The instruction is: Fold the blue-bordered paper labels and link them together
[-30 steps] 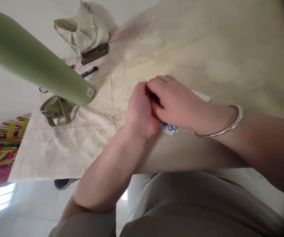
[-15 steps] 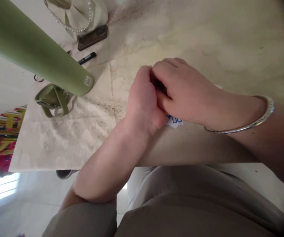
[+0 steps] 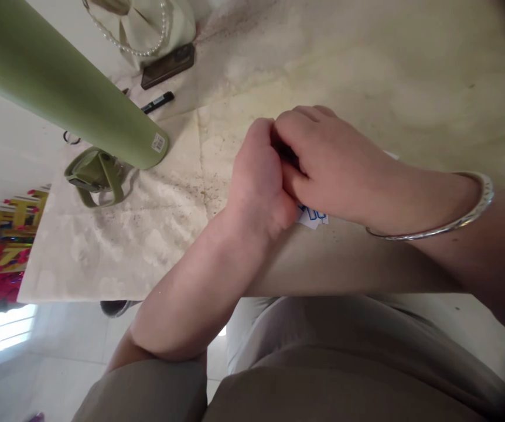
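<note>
Stained pale cloth (image 3: pixel 89 258) covers the worktop (image 3: pixel 367 76), whose near edge runs in front of the person's lap (image 3: pixel 331 328). Close to that edge, well in from the left one, the left hand (image 3: pixel 261 167) and right hand (image 3: pixel 334 161) meet. Each grip curls inward, the right tucked against the left, with a dark gap between; I cannot tell how tightly either is closed or whether anything is held inside. White paper (image 3: pixel 311 221) lettered in blue peeks out below them, toward the near edge, mostly hidden; whether they touch it is unclear. To work well here, I would keep the wrists light so the paper does not drag or crease, and lift the bracelet (image 3: pixel 446 227) clear of it. Elbow swings are best kept small too: a tall green bottle (image 3: pixel 103 105) stands toward the left edge, beside a green lid (image 3: pixel 92 173).
</note>
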`<state>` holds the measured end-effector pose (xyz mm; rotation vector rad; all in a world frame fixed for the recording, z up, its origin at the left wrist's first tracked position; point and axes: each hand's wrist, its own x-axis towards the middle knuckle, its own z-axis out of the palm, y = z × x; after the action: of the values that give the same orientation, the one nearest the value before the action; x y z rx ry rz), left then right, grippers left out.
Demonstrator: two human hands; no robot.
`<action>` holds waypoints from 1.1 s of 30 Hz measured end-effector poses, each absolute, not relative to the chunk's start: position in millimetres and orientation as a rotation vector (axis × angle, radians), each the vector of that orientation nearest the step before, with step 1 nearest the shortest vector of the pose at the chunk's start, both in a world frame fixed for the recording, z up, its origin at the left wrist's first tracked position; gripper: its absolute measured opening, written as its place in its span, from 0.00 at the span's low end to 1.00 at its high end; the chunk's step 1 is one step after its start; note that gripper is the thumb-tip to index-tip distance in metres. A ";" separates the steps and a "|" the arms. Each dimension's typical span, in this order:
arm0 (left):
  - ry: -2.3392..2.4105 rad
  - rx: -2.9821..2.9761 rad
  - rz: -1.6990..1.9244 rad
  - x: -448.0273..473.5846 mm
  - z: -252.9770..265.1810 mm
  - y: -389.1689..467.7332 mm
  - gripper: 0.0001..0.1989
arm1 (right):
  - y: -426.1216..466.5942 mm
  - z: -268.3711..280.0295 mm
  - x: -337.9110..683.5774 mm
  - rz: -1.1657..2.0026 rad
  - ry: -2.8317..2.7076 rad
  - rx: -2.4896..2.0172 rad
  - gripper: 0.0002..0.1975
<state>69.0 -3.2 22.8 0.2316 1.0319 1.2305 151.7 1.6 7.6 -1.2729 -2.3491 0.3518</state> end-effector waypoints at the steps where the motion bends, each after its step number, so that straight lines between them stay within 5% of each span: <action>1: 1.033 0.234 1.228 69.1 22.8 -3.1 0.15 | 1.5 7.2 151.6 0.352 -2.349 -1.268 0.09; 27: 1.026 0.390 1.340 67.6 32.7 -15.4 0.16 | -8.5 20.0 152.4 0.135 -2.422 -1.299 0.17; 33: 1.073 0.360 1.373 65.8 35.2 -19.7 0.17 | -13.6 24.8 152.1 0.184 -2.380 -1.293 0.02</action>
<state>65.8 -19.7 35.2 0.3600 1.0729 1.3730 152.1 -13.6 24.8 -1.2930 -2.3800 0.1840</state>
